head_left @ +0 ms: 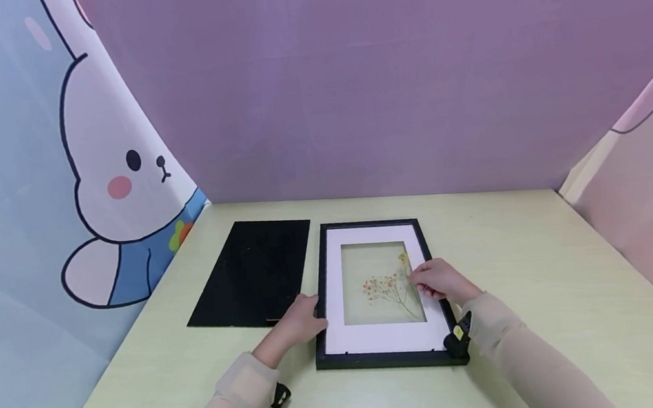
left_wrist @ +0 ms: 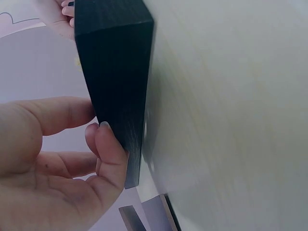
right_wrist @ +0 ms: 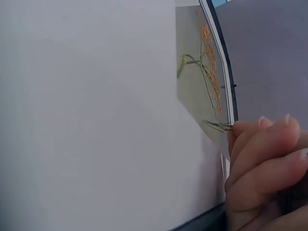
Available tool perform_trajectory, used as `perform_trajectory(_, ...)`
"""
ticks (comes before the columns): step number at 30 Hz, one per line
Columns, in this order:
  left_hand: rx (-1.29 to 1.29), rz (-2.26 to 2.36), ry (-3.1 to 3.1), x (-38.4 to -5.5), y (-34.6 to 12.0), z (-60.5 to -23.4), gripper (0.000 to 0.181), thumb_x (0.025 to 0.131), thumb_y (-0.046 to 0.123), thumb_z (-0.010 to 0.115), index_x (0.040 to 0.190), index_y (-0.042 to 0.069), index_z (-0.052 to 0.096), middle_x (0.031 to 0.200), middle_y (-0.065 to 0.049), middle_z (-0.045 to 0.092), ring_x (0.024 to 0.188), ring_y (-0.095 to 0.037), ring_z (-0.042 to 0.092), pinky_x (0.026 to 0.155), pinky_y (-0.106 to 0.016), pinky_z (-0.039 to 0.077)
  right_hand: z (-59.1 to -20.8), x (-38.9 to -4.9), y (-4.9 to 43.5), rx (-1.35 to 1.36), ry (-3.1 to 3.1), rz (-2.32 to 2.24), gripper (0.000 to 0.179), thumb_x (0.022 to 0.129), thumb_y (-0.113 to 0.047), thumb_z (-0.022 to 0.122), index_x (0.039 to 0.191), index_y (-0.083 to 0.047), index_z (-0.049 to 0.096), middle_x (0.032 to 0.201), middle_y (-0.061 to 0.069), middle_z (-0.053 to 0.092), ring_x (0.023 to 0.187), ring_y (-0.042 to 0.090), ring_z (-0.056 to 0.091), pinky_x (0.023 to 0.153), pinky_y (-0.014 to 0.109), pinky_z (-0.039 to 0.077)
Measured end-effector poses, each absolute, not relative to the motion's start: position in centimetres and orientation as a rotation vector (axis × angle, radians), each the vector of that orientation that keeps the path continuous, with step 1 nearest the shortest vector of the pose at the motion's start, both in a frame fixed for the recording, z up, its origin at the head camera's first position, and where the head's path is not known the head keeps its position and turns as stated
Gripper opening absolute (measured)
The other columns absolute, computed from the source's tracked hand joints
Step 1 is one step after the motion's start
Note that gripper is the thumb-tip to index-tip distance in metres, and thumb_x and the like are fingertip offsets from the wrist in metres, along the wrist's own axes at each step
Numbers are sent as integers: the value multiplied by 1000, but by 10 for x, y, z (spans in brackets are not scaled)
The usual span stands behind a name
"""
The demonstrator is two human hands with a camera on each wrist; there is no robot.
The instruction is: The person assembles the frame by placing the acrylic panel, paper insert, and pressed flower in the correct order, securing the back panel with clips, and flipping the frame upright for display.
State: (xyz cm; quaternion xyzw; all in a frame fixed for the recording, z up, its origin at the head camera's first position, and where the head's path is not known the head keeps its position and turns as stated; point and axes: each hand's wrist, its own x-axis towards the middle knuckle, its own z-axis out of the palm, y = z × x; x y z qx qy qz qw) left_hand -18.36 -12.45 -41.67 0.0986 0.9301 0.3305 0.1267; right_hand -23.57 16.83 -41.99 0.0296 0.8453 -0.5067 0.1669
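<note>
A black picture frame [head_left: 392, 358] with a white mat [head_left: 382, 338] lies face up on the table. Inside the mat's window rests a branching dried flower sprig [head_left: 387, 286] with small orange blooms. My right hand [head_left: 443, 281] pinches a second dried flower sprig [head_left: 404, 261], yellow-headed, over the window's right side. Its thin green stems [right_wrist: 219, 126] reach the fingertips in the right wrist view. With its thumb toward the face and curled fingers against the outer side, my left hand [head_left: 304, 320] grips the frame's left edge, seen close up in the left wrist view [left_wrist: 72, 159].
Left of the frame, a flat black board [head_left: 251, 272] lies on the pale wooden table [head_left: 541, 263]. A purple backdrop [head_left: 352, 98] rises behind the table, and a rabbit-printed cloth [head_left: 116, 131] hangs at the left.
</note>
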Motion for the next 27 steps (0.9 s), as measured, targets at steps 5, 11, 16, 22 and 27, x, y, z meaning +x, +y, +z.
perform_trajectory(5, 293, 964, 2712, -184, -125, -416, 53, 84, 6, 60, 129, -14, 41, 124, -28, 43, 96, -29, 44, 75, -42, 43, -421, -237, 166, 97, 2417, -1429, 16, 88, -12, 56, 79, 1, 60, 56, -2, 48, 44, 7, 37, 42, 19, 30)
perform_trajectory(11, 289, 957, 2710, -184, -125, -417, 55, 85, 7, 60, 131, -14, 39, 124, -29, 42, 96, -29, 44, 76, -41, 43, -423, -243, 165, 125, 2440, -1394, 21, 87, -11, 55, 67, -4, 56, 54, -1, 47, 44, 8, 37, 42, 20, 29)
perform_trajectory(16, 296, 961, 2708, -184, -125, -417, 54, 85, 7, 60, 131, -14, 39, 126, -29, 41, 99, -29, 44, 78, -42, 43, -423, -245, 164, 163, 2451, -1387, 21, 87, -12, 55, 67, -5, 57, 54, -1, 48, 44, 8, 38, 43, 20, 30)
perform_trajectory(22, 303, 958, 2711, -184, -126, -418, 55, 85, 7, 60, 131, -15, 38, 125, -29, 42, 99, -29, 44, 78, -42, 43, -422, -243, 164, 140, 2474, -1411, 18, 88, -13, 56, 78, 0, 61, 57, 0, 49, 47, 9, 40, 44, 21, 32)
perform_trajectory(27, 294, 969, 2704, -184, -126, -417, 55, 85, 7, 60, 131, -14, 38, 125, -28, 42, 97, -29, 44, 75, -41, 43, -419, -237, 168, 72, 2506, -1380, 15, 88, -12, 59, 80, 1, 58, 57, 1, 49, 46, 10, 40, 43, 21, 31)
